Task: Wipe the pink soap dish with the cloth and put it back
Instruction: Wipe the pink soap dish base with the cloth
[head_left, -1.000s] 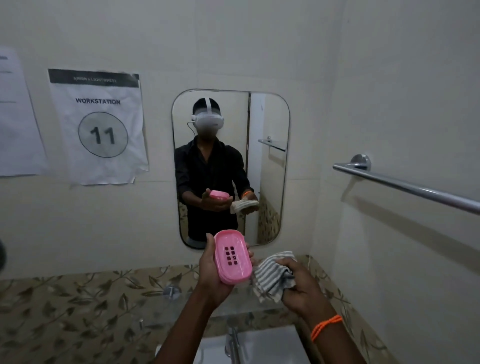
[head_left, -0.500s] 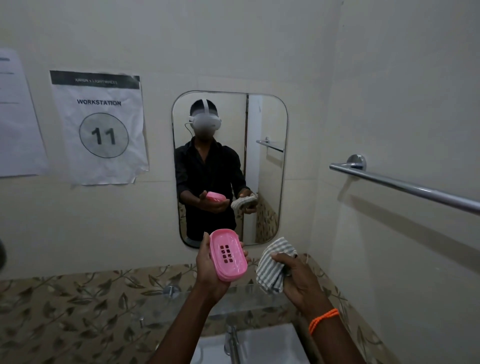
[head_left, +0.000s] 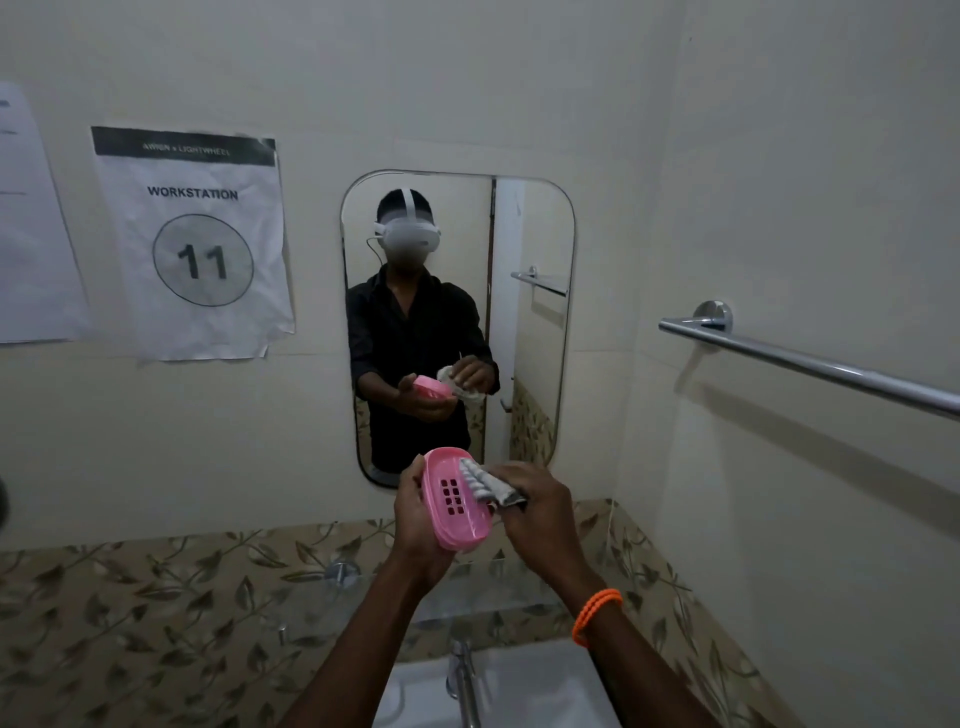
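The pink soap dish (head_left: 453, 500) is an oval tray with a grid of drain holes in its middle. My left hand (head_left: 415, 525) holds it from below and behind, tilted up toward me, in front of the mirror's lower edge. My right hand (head_left: 540, 512) is closed around a bunched grey-and-white striped cloth (head_left: 485, 483). The cloth presses on the dish's upper right inner side. An orange band sits on my right wrist.
A glass shelf (head_left: 483, 597) is fixed to the leaf-patterned tiles below my hands, with a tap (head_left: 462, 675) and white basin (head_left: 535, 691) under it. A mirror (head_left: 530, 249) hangs ahead, a chrome towel bar (head_left: 810, 364) on the right wall, paper signs (head_left: 192, 239) on the left.
My right hand has moved left with the cloth, from beside the dish to onto its inner surface. The dish has stayed in my left hand.
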